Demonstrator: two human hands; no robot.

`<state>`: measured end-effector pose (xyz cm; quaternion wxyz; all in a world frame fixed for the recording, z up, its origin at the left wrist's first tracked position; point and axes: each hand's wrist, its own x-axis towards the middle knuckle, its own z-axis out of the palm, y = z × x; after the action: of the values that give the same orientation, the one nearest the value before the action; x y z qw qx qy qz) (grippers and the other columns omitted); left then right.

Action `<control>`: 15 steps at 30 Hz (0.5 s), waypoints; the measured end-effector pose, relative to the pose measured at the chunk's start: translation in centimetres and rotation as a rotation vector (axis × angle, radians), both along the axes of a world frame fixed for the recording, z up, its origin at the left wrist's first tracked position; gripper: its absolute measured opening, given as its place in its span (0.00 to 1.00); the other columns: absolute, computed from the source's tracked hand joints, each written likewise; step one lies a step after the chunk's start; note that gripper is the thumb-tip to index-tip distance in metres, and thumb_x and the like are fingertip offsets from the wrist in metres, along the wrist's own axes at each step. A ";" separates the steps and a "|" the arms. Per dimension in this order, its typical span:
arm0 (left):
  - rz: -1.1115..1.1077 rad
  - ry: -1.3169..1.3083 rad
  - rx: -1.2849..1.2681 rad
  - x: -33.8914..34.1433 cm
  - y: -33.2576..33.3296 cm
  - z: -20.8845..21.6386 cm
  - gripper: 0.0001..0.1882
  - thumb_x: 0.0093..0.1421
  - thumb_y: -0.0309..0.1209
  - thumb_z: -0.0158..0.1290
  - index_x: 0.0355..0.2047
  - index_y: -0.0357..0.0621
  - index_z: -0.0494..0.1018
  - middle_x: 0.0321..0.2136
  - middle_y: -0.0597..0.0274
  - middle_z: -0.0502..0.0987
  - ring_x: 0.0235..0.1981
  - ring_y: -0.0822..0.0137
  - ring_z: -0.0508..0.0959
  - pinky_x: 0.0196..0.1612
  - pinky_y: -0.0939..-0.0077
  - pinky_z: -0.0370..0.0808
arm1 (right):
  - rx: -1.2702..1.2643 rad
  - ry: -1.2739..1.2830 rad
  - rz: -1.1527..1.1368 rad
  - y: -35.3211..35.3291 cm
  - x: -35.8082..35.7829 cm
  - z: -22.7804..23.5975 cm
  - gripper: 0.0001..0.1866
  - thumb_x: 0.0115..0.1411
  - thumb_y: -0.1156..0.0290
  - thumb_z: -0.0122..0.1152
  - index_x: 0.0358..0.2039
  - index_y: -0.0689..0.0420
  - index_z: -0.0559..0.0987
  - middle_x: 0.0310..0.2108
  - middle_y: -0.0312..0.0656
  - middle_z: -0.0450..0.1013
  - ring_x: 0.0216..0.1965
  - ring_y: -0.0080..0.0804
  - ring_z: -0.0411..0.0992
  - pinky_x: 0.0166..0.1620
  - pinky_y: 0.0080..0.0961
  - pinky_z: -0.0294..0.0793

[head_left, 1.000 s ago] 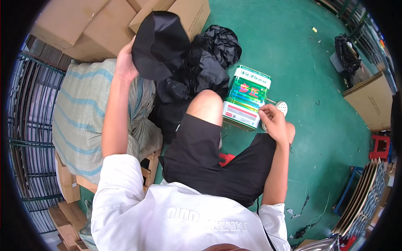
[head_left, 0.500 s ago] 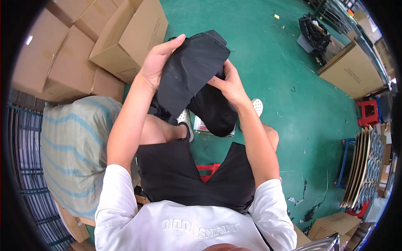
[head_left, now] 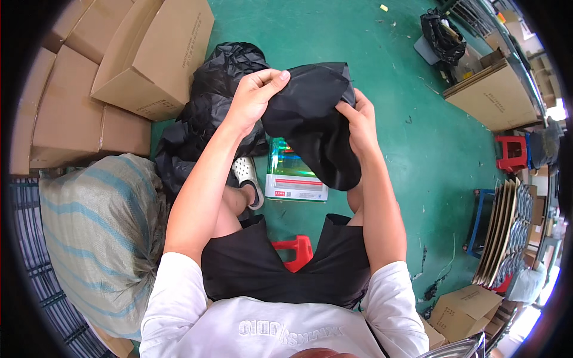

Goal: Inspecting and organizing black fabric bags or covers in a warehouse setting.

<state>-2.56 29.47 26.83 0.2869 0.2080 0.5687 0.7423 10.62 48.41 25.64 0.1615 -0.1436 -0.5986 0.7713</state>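
Between my hands hangs a piece of smooth black fabric (head_left: 307, 101), its lower end drooping in a rounded fold. My left hand (head_left: 253, 101) pinches its left upper edge between thumb and fingers. At the right edge, my right hand (head_left: 361, 122) is closed on the cloth, with some fingers hidden behind it. A large crumpled black plastic bag (head_left: 221, 74) lies on the floor just left of and behind my left hand. Partly under the hanging cloth stands a shiny green and white tin (head_left: 297, 186) between my feet.
Brown cartons (head_left: 65, 113) are stacked at the left, with an open carton (head_left: 152, 65) beside them. Nearer sits a striped woven sack (head_left: 101, 221). A red stool (head_left: 295, 250) is under me. Flat boards (head_left: 504, 232) and another red stool (head_left: 511, 154) stand at the right.
Both hands have shifted right in the view with the black fabric, which is turned and hangs lower on the right. More of the tin and the black plastic bag now shows.
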 end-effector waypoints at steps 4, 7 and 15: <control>0.091 0.009 -0.064 1.0 0.7 0.3 0.11 0.63 0.36 0.57 0.35 0.38 0.78 0.26 0.72 0.77 0.30 0.81 0.72 0.37 0.84 0.68 | -0.237 0.068 0.029 -0.4 0.6 -0.7 0.14 0.62 0.75 0.55 0.46 0.67 0.74 0.41 0.42 0.76 0.42 0.28 0.75 0.49 0.24 0.73; 0.452 0.339 -0.087 2.1 2.4 -1.2 0.14 0.61 0.37 0.59 0.35 0.37 0.77 0.24 0.70 0.75 0.29 0.76 0.72 0.37 0.82 0.68 | -0.294 0.070 -0.012 -0.1 1.0 -1.4 0.15 0.64 0.70 0.55 0.47 0.66 0.74 0.43 0.43 0.76 0.43 0.29 0.75 0.50 0.26 0.73; -0.211 0.483 -0.502 5.6 1.1 -0.2 0.20 0.59 0.44 0.59 0.28 0.35 0.77 0.18 0.63 0.75 0.21 0.74 0.73 0.27 0.76 0.70 | -0.451 0.049 -0.173 0.2 1.7 -0.7 0.16 0.65 0.65 0.55 0.49 0.61 0.71 0.44 0.42 0.74 0.45 0.31 0.73 0.49 0.30 0.73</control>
<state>3.07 30.58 26.66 0.2615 0.3580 0.7601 0.4751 12.34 48.57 24.97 0.2054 -0.2079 -0.3924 0.8721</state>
